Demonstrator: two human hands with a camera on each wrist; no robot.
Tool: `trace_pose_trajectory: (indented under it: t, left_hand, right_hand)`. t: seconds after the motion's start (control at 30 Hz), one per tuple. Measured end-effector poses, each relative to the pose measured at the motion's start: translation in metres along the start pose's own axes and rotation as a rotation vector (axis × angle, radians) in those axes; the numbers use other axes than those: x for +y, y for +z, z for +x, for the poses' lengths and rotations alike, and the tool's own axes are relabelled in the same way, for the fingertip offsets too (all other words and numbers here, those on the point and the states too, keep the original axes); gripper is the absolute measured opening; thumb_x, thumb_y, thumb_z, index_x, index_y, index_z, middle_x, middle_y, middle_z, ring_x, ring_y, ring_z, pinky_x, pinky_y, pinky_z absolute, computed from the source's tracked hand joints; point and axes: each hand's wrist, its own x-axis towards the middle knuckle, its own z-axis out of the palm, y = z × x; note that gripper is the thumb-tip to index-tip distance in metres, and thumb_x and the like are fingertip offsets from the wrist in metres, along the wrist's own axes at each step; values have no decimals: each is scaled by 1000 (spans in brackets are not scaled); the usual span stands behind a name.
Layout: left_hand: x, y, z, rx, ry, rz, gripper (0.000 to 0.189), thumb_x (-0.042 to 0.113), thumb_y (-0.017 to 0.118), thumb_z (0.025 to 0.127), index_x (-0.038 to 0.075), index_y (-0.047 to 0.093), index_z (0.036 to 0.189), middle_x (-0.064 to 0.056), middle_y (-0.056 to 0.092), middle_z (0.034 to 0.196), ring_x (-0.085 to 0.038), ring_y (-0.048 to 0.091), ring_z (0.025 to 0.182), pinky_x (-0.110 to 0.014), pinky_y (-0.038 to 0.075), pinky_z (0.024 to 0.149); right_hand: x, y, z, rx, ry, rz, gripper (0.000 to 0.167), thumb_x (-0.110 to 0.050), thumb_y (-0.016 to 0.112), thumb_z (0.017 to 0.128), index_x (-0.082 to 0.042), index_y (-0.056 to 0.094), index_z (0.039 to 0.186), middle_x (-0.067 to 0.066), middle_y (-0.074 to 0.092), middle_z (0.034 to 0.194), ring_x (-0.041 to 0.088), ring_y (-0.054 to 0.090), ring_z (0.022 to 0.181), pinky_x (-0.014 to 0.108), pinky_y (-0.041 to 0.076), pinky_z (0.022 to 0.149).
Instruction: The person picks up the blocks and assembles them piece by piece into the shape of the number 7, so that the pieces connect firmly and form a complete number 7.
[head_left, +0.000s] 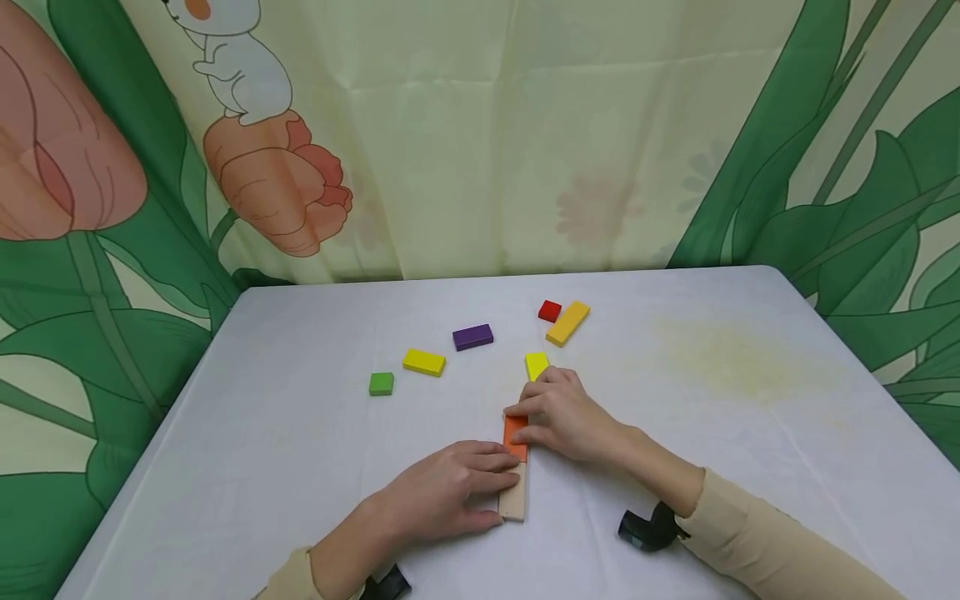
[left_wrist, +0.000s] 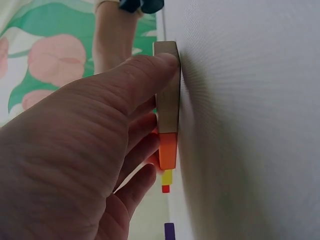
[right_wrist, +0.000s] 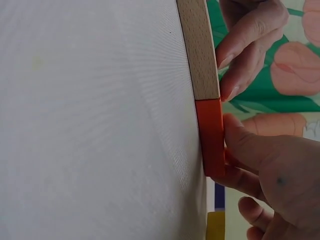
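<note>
A plain wooden block (head_left: 513, 502) and an orange block (right_wrist: 211, 137) lie end to end on the table, touching, the orange one farther from me. My left hand (head_left: 450, 490) holds the wooden block, thumb at its near end and fingertips on its top close to the joint. With thumb and index finger, my right hand (head_left: 576, 421) pinches the orange block; the thumb lies on top and the index finger at the far end. Just beyond the right fingers sits a small yellow block (head_left: 536, 365), partly hidden by them.
Farther back on the white-covered table (head_left: 262, 433) lie a green block (head_left: 381, 384), a longer yellow block (head_left: 424, 362), a purple block (head_left: 473, 337), a red block (head_left: 550, 311) and an amber block (head_left: 567, 324). A printed curtain (head_left: 450, 167) hangs behind the table.
</note>
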Motion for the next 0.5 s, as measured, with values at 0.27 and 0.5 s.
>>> trace_pose_trajectory:
  t: [0.27,0.5]
  left_hand:
    - [0,1,-1,12,-6,-10,42,29,77,92,12,70,130,2,62,137,-13,52,131,-29,40,109]
    - [-2,2,-1,29,8,-10,40,30,78,91,13,72,127,3,63,135,-13,53,129,-29,40,109]
  right_hand:
    - [2,-6,-1,6,39,38,33,-30,80,88,-17,77,118,-11,70,107,14,46,102,46,33,94]
    - [14,-17,1,126,107,119,36,-23,81,88,-12,75,122,0,67,121,25,47,116,49,38,97]
